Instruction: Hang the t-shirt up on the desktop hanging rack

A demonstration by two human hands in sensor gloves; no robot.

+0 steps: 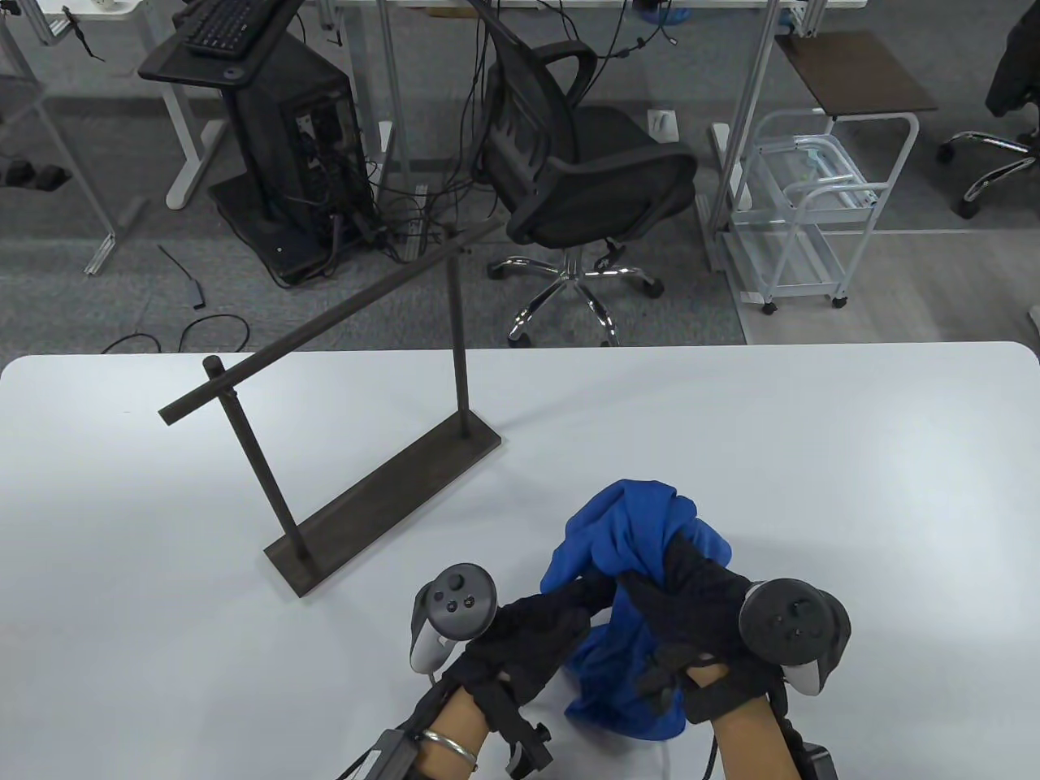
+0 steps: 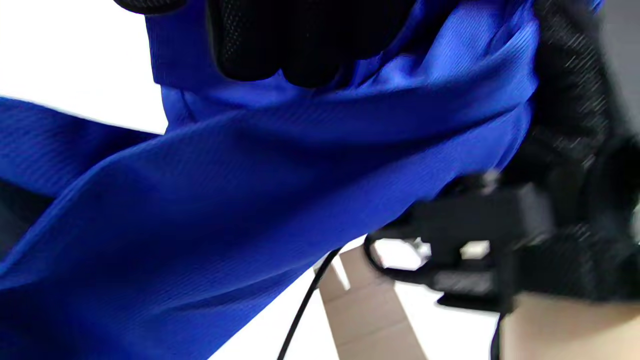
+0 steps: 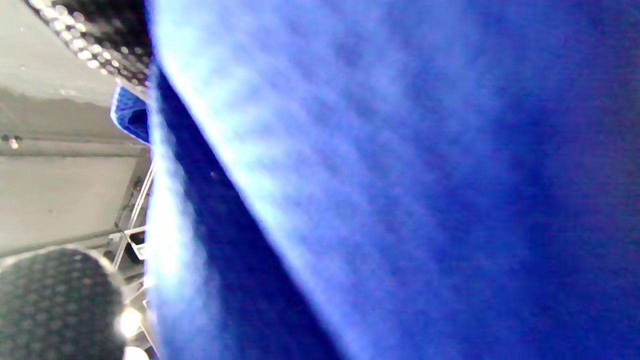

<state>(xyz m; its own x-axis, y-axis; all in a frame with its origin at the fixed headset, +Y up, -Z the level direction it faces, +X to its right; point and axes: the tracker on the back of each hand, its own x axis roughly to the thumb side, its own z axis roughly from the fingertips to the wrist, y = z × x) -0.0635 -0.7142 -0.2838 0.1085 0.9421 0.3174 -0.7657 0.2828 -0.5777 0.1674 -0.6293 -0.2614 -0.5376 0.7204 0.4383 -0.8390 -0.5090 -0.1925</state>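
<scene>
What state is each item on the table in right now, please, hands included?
t-shirt: bunched, held up in both hands, not on the rack.
hanging rack: upright, bar bare.
left hand: grips the shirt.
right hand: grips the shirt.

T-shirts: one [image 1: 630,528], blue, seen at lower centre of the table view.
Racks: one [image 1: 382,479], counted at centre left on the table.
Hands: two, left [image 1: 528,634] and right [image 1: 691,609], at the bottom edge.
Trackers: two, one [image 1: 455,605] and another [image 1: 792,621].
Tables: one [image 1: 812,487].
Chairs: one [image 1: 585,162] fully seen, upper centre.
Carts: one [image 1: 812,203], upper right.
</scene>
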